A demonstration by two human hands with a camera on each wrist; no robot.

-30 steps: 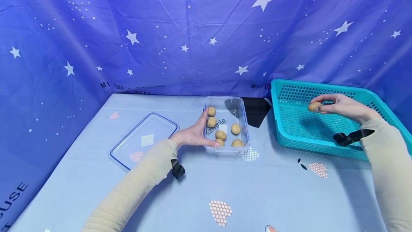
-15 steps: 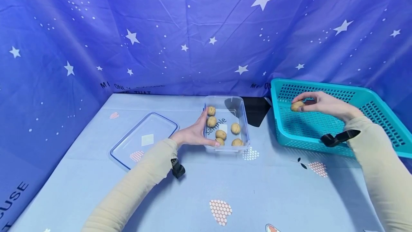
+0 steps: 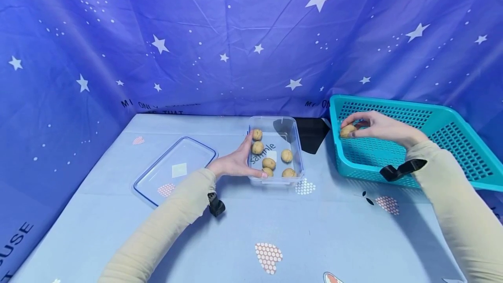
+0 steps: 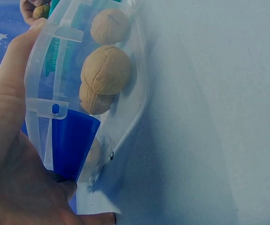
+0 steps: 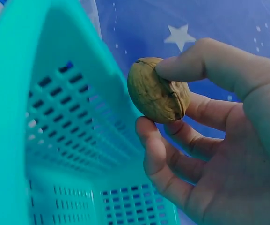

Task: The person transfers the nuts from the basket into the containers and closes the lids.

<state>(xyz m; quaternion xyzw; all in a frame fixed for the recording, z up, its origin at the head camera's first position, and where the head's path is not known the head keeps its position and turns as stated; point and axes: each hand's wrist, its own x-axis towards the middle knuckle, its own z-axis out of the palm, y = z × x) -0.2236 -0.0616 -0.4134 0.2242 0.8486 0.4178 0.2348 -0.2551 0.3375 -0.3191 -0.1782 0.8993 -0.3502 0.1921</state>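
Note:
My right hand [image 3: 379, 128] pinches a walnut [image 3: 347, 131] between thumb and fingers, over the left end of the teal basket [image 3: 371, 173]. Close up in the right wrist view, the ridged brown walnut [image 5: 158, 91] sits at the fingertips, beside the basket wall [image 5: 78, 108]. At mid-table my left hand [image 3: 237, 163] grips the left side of a clear plastic food container [image 3: 300, 150], thumb along its front rim. Several walnuts [image 3: 269, 163] lie spread on the container's floor. The left wrist view shows walnuts [image 4: 106, 70] through the clear wall and a blue clip flap [image 4: 74, 140] near the palm.
The container's clear lid [image 3: 163, 165] with a blue seal lies on the cloth to its left, partly behind the left forearm. A black patch [image 3: 314, 136] lies between container and basket. A blue star-patterned curtain [image 3: 220, 34] stands behind the table.
My right hand has carried the walnut leftward across the basket to its left end. My left hand, the container and the walnuts in it stay in place.

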